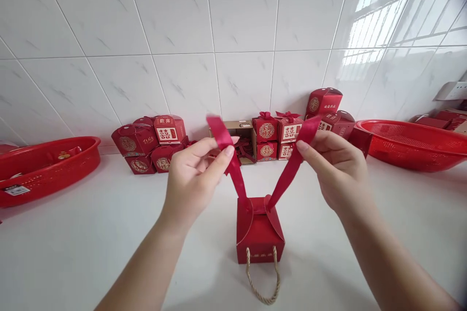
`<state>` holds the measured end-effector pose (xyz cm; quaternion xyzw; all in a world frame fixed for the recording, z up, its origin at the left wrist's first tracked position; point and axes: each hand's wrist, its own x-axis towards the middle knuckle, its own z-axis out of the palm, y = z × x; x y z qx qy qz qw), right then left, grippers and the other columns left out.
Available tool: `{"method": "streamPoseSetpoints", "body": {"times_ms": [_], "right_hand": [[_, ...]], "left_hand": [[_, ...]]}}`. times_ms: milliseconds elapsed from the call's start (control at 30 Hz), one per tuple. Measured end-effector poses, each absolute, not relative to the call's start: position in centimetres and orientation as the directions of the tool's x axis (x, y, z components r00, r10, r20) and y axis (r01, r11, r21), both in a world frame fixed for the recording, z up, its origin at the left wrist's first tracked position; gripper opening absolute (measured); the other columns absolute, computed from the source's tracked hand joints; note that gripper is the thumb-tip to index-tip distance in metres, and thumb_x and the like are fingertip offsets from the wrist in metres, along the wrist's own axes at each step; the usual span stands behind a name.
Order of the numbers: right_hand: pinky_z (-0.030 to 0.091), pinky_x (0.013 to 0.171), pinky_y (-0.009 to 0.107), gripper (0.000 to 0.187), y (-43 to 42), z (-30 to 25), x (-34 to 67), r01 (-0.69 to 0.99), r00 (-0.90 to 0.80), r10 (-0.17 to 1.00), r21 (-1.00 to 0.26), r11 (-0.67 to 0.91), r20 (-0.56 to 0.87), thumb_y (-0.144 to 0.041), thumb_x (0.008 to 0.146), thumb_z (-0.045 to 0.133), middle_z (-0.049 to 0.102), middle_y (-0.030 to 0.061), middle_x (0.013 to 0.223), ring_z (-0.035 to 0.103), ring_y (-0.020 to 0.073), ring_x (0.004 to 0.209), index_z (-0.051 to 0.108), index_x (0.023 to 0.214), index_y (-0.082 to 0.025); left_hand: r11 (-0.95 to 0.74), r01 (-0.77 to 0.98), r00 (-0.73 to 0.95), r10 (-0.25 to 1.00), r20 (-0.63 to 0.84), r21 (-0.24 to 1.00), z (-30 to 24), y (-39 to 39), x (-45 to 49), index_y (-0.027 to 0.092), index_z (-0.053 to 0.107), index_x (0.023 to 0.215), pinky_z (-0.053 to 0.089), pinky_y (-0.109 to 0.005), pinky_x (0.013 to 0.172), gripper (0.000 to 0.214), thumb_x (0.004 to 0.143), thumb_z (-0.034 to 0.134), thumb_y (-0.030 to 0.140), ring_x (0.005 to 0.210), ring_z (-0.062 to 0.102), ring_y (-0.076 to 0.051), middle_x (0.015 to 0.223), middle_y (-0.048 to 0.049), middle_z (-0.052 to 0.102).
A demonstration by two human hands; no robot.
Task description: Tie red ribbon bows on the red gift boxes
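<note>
A small red gift box [260, 233] stands on the white counter in front of me, with a beige rope handle [263, 296] hanging down its near side. One red ribbon [238, 180] passes through the holes at the top of the box, and its two ends rise apart in a V. My left hand [195, 170] pinches one end between thumb and fingers. The other end is pinched by my right hand [333, 165], above and to the right of the box. Both hands are raised clear of the box itself.
Several red boxes [170, 131] are stacked at the back left, and more boxes [265, 129], some with bows, stand along the tiled wall. An open cardboard box [246, 131] sits between them. Red plastic baskets [83, 167] [419, 155] flank the counter.
</note>
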<state>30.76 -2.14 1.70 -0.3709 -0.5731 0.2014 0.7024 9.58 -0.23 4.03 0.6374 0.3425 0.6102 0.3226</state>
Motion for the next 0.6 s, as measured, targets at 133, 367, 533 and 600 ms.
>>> {"method": "streamPoseSetpoints", "body": {"times_ms": [133,367,533,600], "right_hand": [[0.048,0.062,0.026,0.013,-2.0,2.9,29.2,0.129,0.280,0.675,-0.724,0.678,0.682,-0.032,0.084,0.065,0.061,0.0010,0.075,0.056,0.0134,0.070,0.064,0.080,-0.020],[0.048,0.064,0.025,0.011,-1.8,3.4,29.4,0.029,0.192,0.698,-0.715,0.698,0.689,-0.029,0.086,0.064,0.061,-0.0010,0.073,0.057,0.0115,0.071,0.069,0.079,-0.022],[0.055,0.075,0.034,0.010,-1.6,3.2,29.4,-0.010,0.144,0.727,-0.734,0.679,0.671,-0.031,0.086,0.063,0.067,0.0014,0.086,0.065,0.0163,0.080,0.065,0.091,-0.022],[0.057,0.071,0.033,0.010,-1.5,3.5,29.1,-0.068,0.109,0.758,-0.755,0.652,0.643,-0.030,0.086,0.062,0.067,0.0010,0.083,0.066,0.0149,0.073,0.064,0.092,-0.022]], "left_hand": [[-0.601,-0.116,0.017,0.795,0.606,0.791,4.5,-0.2,11.5,0.022,0.076,0.090,0.051,-0.026,0.078,0.015,0.081,0.068,0.031,0.086,0.065,-0.016,0.079,-0.0002,0.071],[-0.591,-0.212,0.030,0.792,0.609,0.778,4.8,0.3,12.6,0.020,0.075,0.091,0.050,-0.032,0.090,0.014,0.081,0.069,0.027,0.097,0.065,-0.019,0.086,-0.0019,0.073],[-0.580,-0.201,0.073,0.795,0.602,0.790,4.8,0.3,12.2,0.021,0.073,0.092,0.052,-0.031,0.085,0.017,0.085,0.064,0.034,0.088,0.066,-0.017,0.079,-0.0009,0.070],[-0.582,-0.183,0.115,0.787,0.606,0.792,5.0,0.1,12.1,0.020,0.072,0.092,0.053,-0.029,0.082,0.018,0.086,0.063,0.034,0.082,0.067,-0.015,0.075,-0.0004,0.069]]}}
